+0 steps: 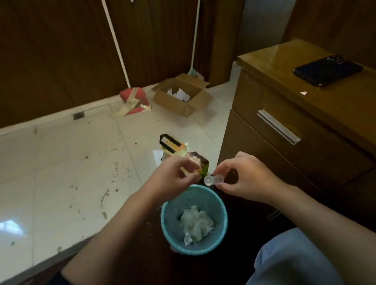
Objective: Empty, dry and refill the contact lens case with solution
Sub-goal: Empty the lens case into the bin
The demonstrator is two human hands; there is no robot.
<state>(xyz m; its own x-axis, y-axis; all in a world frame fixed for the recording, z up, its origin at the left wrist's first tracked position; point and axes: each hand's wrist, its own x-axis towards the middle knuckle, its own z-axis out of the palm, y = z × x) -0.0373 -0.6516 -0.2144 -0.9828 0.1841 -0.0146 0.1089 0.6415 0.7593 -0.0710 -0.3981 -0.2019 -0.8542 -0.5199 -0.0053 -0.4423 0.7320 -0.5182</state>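
A small clear contact lens case (212, 180) is pinched between thumb and fingers of my right hand (242, 176), held on its side just above the far rim of a teal waste bin (166, 214). My left hand (176, 177) hovers close to the left of the case with its fingers curled together; whether they hold a cap is hidden. Crumpled white tissue (196, 224) lies in the bottom of the bin.
A wooden drawer cabinet (293, 115) stands to the right with a dark phone (327, 70) on top. On the tiled floor beyond are a colourful paper bag (173, 147), an open cardboard box (181, 95), a dustpan (134, 100) and two leaning handles.
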